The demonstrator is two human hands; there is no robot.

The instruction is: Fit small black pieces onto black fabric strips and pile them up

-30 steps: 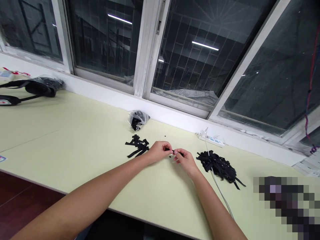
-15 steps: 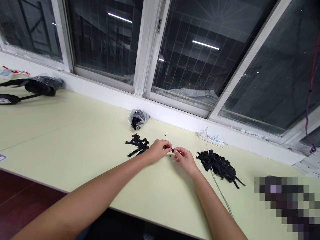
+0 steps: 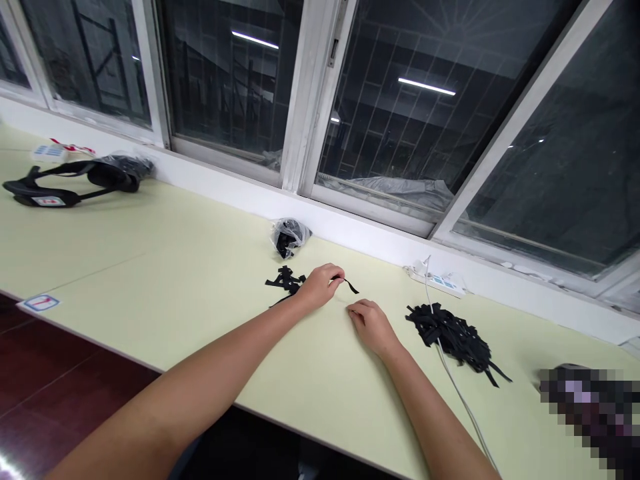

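My left hand (image 3: 323, 285) is closed in a pinch on a short black strap (image 3: 349, 285), which hangs out to the right of the fingers just above the pale green table (image 3: 150, 267). A small heap of black straps (image 3: 285, 280) lies right behind that hand. My right hand (image 3: 367, 320) rests on the table a little to the right, fingers curled with the tips pressed down; what they hold, if anything, is hidden. A larger heap of black straps (image 3: 453, 333) lies to its right.
A clear plastic bag of black parts (image 3: 290, 237) sits by the window sill. A white power strip (image 3: 440, 283) lies at the back, its white cable (image 3: 460, 393) running toward me. A black headset (image 3: 75, 180) lies far left. A blurred patch covers the lower right.
The hands have parted: my left hand has carried the strap up and left, and my right hand has let go of it and dropped to the table. The camera view shifted slightly.
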